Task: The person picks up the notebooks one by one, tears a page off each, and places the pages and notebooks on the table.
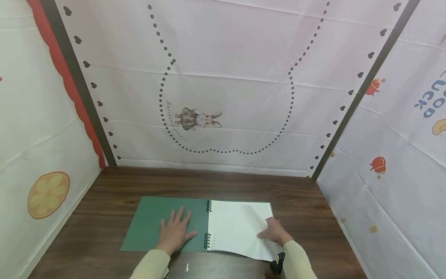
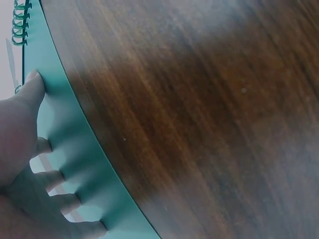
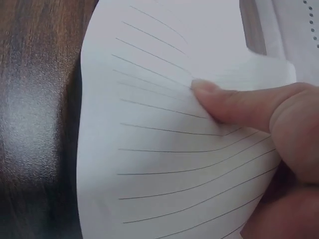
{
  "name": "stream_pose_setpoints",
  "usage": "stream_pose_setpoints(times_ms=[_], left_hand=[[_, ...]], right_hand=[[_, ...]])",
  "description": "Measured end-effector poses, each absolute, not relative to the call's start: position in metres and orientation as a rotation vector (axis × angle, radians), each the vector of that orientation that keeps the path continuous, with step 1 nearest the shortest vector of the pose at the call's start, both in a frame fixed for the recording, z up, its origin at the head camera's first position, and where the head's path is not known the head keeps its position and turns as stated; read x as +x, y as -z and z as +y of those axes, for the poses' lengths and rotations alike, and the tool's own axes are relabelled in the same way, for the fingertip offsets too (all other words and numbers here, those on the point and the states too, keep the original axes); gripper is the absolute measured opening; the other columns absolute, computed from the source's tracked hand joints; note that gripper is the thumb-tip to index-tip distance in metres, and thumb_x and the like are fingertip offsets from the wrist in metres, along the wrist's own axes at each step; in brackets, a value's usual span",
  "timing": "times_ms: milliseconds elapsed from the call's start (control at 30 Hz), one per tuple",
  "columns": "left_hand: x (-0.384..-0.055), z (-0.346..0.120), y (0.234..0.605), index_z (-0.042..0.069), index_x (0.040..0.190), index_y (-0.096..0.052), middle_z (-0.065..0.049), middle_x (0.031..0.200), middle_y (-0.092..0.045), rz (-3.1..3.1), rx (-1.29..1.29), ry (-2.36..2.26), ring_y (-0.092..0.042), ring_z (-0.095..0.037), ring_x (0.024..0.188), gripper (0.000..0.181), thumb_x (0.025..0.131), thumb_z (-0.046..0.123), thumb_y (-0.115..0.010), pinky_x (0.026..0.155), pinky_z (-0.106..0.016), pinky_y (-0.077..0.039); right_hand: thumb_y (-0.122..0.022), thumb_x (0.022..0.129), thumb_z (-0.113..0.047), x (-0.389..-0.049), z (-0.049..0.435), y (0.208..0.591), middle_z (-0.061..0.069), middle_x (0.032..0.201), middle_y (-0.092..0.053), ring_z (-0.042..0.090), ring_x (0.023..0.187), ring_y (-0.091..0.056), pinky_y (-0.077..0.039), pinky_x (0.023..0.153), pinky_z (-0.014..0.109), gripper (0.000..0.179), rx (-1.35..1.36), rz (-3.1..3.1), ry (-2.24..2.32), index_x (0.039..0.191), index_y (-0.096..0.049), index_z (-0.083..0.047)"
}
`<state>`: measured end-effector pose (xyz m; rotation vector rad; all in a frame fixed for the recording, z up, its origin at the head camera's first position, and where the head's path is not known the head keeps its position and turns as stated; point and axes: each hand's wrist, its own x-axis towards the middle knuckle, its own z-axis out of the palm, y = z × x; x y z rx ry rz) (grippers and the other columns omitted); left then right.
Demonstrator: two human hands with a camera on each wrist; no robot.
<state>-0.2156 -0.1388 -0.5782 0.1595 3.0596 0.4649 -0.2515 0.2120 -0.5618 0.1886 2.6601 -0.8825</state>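
A spiral-bound notebook (image 1: 237, 228) lies open on the wooden table, its lined white page on the right. The green cover (image 1: 144, 228) is spread out to the left of the black wire rings. My left hand (image 1: 174, 232) rests on that cover, fingers straight and spread; in the left wrist view its fingertips touch the green surface. At the page's right edge, my right hand (image 1: 275, 231) pinches the paper. The right wrist view has the thumb (image 3: 239, 104) on top of the lined page (image 3: 149, 159), which bends under it; the fingers beneath are mostly hidden.
The dark wooden table (image 1: 104, 232) reaches back to printed white cloth walls (image 1: 230, 97) on three sides. A small white mark or scrap (image 1: 187, 267) shows near the table's front. A black object (image 1: 277, 264) sits by the right wrist.
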Motion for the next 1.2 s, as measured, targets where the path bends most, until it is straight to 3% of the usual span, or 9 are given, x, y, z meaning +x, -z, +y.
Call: stream_pose_setpoints(times_ms=[300, 500, 700, 1000, 1100, 1200], left_hand=[[-0.219, -0.138, 0.576, 0.009, 0.139, -0.051, -0.022, 0.15, -0.039, 3.117, 0.178, -0.439, -0.034, -0.049, 0.138, 0.073, 0.083, 0.054, -0.067, 0.105, -0.076, -0.022], [-0.223, -0.124, 0.573, 0.008, 0.133, -0.057, -0.017, 0.144, -0.049, 3.134, 0.155, -0.651, -0.041, -0.038, 0.136, 0.059, 0.092, 0.05, -0.059, 0.112, -0.069, -0.021], [-0.223, -0.104, 0.562, 0.009, 0.134, -0.055, -0.014, 0.14, -0.053, 2.932, 0.065, -1.117, -0.046, -0.037, 0.134, 0.048, 0.098, 0.04, -0.054, 0.111, -0.057, -0.034], [-0.221, -0.087, 0.549, 0.008, 0.133, -0.054, -0.009, 0.124, -0.066, 2.635, 0.131, -1.509, -0.057, -0.033, 0.122, 0.053, 0.096, 0.046, -0.055, 0.1, -0.054, -0.046], [-0.222, -0.085, 0.547, 0.01, 0.125, -0.059, -0.006, 0.113, -0.071, 2.581, 0.141, -1.578, -0.061, -0.032, 0.117, 0.046, 0.095, 0.045, -0.057, 0.097, -0.052, -0.049], [-0.223, -0.084, 0.544, 0.01, 0.105, -0.065, -0.005, 0.103, -0.073, 2.578, 0.152, -1.624, -0.066, -0.032, 0.111, 0.028, 0.095, 0.037, -0.06, 0.092, -0.051, -0.053]], right_hand=[[-0.082, 0.074, -0.013, -0.246, 0.216, 0.545, 0.013, 0.104, -0.069, 0.021, 0.088, -0.061, -0.053, 0.08, 0.043, 0.045, 0.11, 2.646, 1.036, 0.112, -0.065, 0.003], [-0.08, 0.076, -0.013, -0.239, 0.216, 0.528, 0.007, 0.094, -0.071, 0.017, 0.079, -0.061, -0.055, 0.071, 0.038, 0.036, 0.074, 2.638, 1.106, 0.107, -0.068, 0.001], [-0.079, 0.077, -0.013, -0.232, 0.222, 0.515, 0.01, 0.093, -0.072, 0.017, 0.077, -0.064, -0.056, 0.067, 0.037, 0.034, 0.012, 2.608, 1.235, 0.104, -0.068, 0.003], [-0.08, 0.076, -0.018, -0.227, 0.226, 0.511, 0.011, 0.093, -0.072, 0.016, 0.072, -0.064, -0.056, 0.062, 0.034, 0.037, -0.131, 2.561, 1.315, 0.105, -0.069, 0.002], [-0.08, 0.076, -0.021, -0.225, 0.224, 0.51, 0.011, 0.093, -0.072, 0.016, 0.071, -0.064, -0.056, 0.061, 0.033, 0.04, -0.156, 2.534, 1.323, 0.107, -0.068, 0.002], [-0.081, 0.077, -0.022, -0.224, 0.222, 0.51, 0.009, 0.091, -0.071, 0.016, 0.071, -0.064, -0.056, 0.061, 0.033, 0.04, -0.161, 2.525, 1.321, 0.106, -0.068, 0.002]])
